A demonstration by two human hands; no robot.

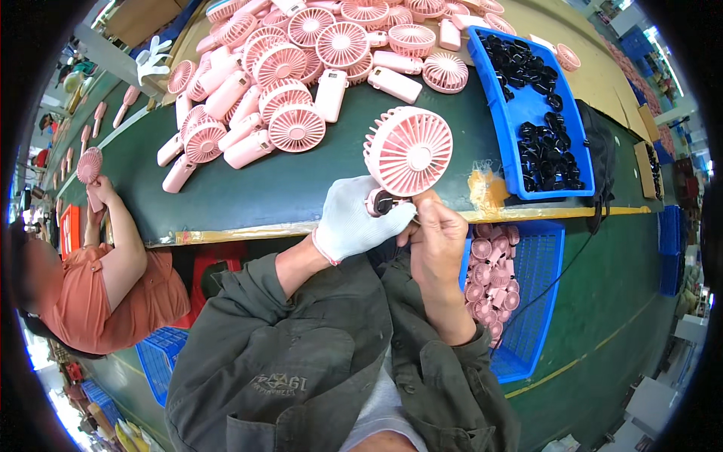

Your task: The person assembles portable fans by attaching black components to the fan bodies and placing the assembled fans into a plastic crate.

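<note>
A pink handheld fan [410, 152] is up in front of me, its round grille facing me. My left hand [352, 218], in a white glove, is closed around the fan just below the head. A small shiny black part [382, 202] shows at the fan's neck beside the left thumb. Close against the left fingertips, my bare right hand [438, 230] is pinched shut under the fan head. What lies between its fingers is too hidden to name.
Many pink fans [297, 126] are piled on the green table [226, 197]. A blue tray [515, 181] of black parts stands at the right. Below the table edge, a blue basket [548, 275] holds more fans. At the left, another person [113, 294] handles a fan.
</note>
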